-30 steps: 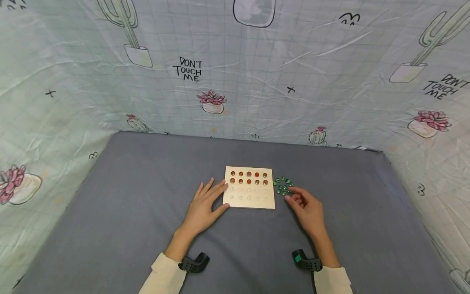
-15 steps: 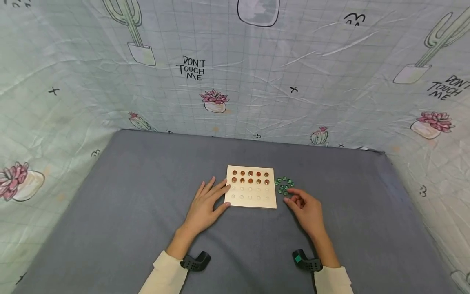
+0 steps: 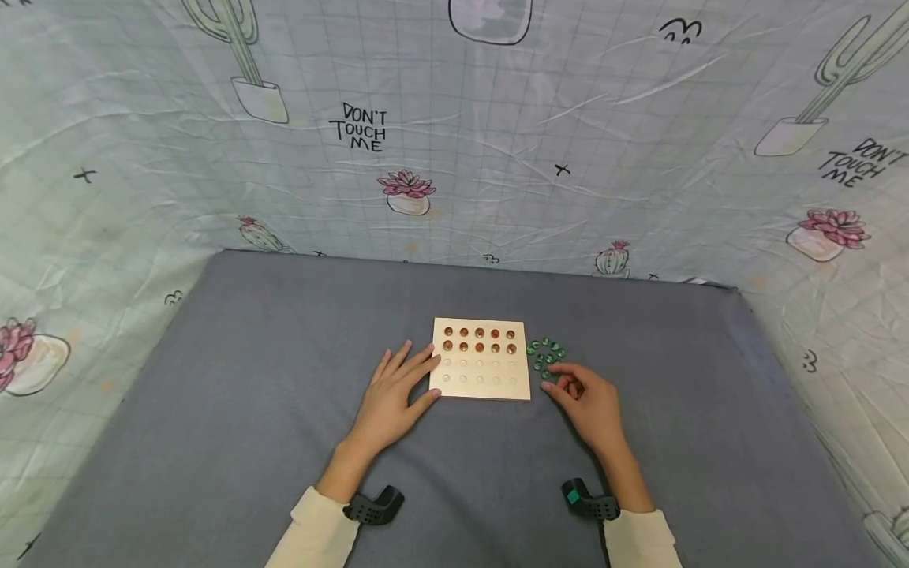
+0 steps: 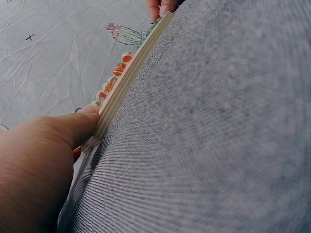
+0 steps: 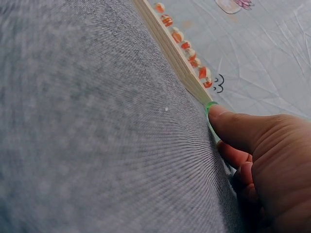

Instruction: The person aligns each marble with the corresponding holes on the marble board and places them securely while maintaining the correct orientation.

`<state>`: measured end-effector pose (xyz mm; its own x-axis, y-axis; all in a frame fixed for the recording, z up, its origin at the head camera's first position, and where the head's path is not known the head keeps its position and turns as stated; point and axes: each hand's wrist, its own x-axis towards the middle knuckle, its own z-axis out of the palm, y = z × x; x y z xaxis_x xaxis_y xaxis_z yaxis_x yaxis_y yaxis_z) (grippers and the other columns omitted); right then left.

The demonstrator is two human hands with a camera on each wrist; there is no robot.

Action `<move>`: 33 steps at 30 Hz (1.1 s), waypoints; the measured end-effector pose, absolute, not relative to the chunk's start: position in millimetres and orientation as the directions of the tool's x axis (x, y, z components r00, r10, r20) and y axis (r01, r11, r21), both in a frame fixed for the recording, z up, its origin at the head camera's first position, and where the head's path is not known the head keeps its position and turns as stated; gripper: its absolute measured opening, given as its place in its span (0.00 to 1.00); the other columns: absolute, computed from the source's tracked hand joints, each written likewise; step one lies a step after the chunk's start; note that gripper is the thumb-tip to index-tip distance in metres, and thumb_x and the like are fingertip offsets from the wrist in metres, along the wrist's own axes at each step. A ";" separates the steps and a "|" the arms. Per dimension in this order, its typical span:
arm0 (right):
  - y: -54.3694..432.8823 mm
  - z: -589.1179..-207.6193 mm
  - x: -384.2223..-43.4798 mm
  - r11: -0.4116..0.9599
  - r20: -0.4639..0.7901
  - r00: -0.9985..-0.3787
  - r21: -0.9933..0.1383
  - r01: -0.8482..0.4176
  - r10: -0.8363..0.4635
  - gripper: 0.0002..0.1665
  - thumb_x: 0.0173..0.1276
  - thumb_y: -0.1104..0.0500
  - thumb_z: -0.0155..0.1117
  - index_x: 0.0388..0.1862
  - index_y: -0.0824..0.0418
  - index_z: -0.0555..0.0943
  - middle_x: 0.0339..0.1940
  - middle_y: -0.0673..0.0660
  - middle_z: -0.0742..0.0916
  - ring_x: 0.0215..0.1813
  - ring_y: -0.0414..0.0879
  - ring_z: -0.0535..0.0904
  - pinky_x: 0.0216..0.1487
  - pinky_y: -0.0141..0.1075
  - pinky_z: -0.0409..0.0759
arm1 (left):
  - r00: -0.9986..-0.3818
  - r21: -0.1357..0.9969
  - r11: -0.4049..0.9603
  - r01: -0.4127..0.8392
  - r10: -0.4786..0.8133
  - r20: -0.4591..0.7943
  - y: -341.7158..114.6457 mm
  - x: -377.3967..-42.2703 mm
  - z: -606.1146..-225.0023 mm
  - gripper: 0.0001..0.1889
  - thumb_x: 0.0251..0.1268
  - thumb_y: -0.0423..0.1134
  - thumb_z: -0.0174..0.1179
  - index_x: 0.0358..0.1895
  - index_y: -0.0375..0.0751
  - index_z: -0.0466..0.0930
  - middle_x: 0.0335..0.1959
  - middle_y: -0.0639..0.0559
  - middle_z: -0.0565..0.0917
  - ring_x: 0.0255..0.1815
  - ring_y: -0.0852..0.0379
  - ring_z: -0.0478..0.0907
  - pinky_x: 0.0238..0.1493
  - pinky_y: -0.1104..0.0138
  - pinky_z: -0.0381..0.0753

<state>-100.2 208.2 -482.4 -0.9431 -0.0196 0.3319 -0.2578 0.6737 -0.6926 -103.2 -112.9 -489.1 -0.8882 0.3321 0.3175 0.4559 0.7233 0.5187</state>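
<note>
"What's worrying you?"

"The right grip (image 3: 592, 404) is hanging at the green marbles (image 3: 539, 365), which are lying on the counter (image 3: 461, 473) just right of the board (image 3: 479, 390); I can't tell whether it's pinching one. Clumsy contact could be sending others rolling."

"And the left grip (image 3: 387, 401)?"

"It's resting spread against the board's left edge; pushing sideways could be jolting the orange marbles (image 3: 480, 347)."

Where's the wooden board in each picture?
Head: the wooden board lies just below and right of centre.
Left wrist: its edge slants from left of centre to the top.
Right wrist: its edge slants from the top to right of centre.
Landmark in all three: the orange marbles on it.
</note>
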 end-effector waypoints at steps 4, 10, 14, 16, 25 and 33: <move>208.3 -481.2 -100.6 0.681 0.338 -0.941 -0.684 -0.261 -0.021 0.14 0.53 0.60 0.77 0.39 0.58 0.85 0.21 0.45 0.78 0.20 0.37 0.66 0.20 0.28 0.64 | -0.890 0.517 0.727 0.452 0.329 0.315 -112.6 -102.2 -487.8 0.27 0.66 0.52 0.60 0.66 0.48 0.73 0.69 0.53 0.68 0.73 0.45 0.55 0.74 0.50 0.44; 208.0 -480.6 -99.4 0.689 0.317 -0.948 -0.678 -0.257 -0.042 0.13 0.52 0.60 0.77 0.38 0.58 0.85 0.20 0.45 0.78 0.19 0.37 0.66 0.19 0.29 0.65 | -0.894 0.529 0.723 0.445 0.324 0.310 -113.1 -100.2 -487.3 0.27 0.65 0.51 0.61 0.66 0.48 0.73 0.69 0.52 0.69 0.73 0.45 0.55 0.74 0.50 0.44; 208.6 -481.2 -99.5 0.685 0.295 -0.955 -0.688 -0.238 -0.036 0.14 0.52 0.59 0.77 0.39 0.56 0.85 0.21 0.45 0.79 0.20 0.37 0.66 0.20 0.29 0.65 | -0.890 0.526 0.720 0.452 0.325 0.320 -112.3 -100.6 -487.3 0.27 0.65 0.51 0.60 0.66 0.48 0.73 0.69 0.53 0.69 0.73 0.46 0.55 0.74 0.51 0.44; 208.9 -481.9 -98.5 0.683 0.292 -0.956 -0.692 -0.236 -0.035 0.15 0.52 0.60 0.78 0.40 0.56 0.85 0.22 0.45 0.79 0.20 0.37 0.66 0.20 0.29 0.65 | -0.887 0.524 0.718 0.458 0.329 0.325 -111.8 -100.4 -487.8 0.27 0.65 0.51 0.60 0.66 0.48 0.73 0.69 0.53 0.69 0.73 0.45 0.55 0.74 0.50 0.44; 200.4 -482.3 -93.7 0.689 0.277 -0.961 -0.692 -0.213 -0.018 0.15 0.52 0.60 0.77 0.40 0.58 0.85 0.22 0.45 0.79 0.21 0.38 0.67 0.20 0.30 0.66 | -0.892 0.534 0.716 0.450 0.324 0.316 -112.0 -96.2 -491.7 0.27 0.65 0.50 0.61 0.66 0.47 0.73 0.69 0.52 0.69 0.73 0.45 0.55 0.73 0.49 0.44; 191.7 -475.0 -95.9 0.683 0.277 -0.959 -0.713 -0.162 0.062 0.10 0.54 0.61 0.77 0.35 0.59 0.85 0.21 0.47 0.80 0.21 0.40 0.68 0.21 0.30 0.66 | -0.887 0.525 0.718 0.457 0.328 0.324 -112.0 -102.9 -489.7 0.27 0.65 0.51 0.60 0.66 0.48 0.73 0.69 0.53 0.69 0.73 0.46 0.55 0.74 0.51 0.43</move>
<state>-95.9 191.7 -475.0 -0.9587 0.0622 0.2774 -0.1619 0.6826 -0.7126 -102.9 -112.0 -489.7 -0.8874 0.3282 0.3238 0.4571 0.7179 0.5251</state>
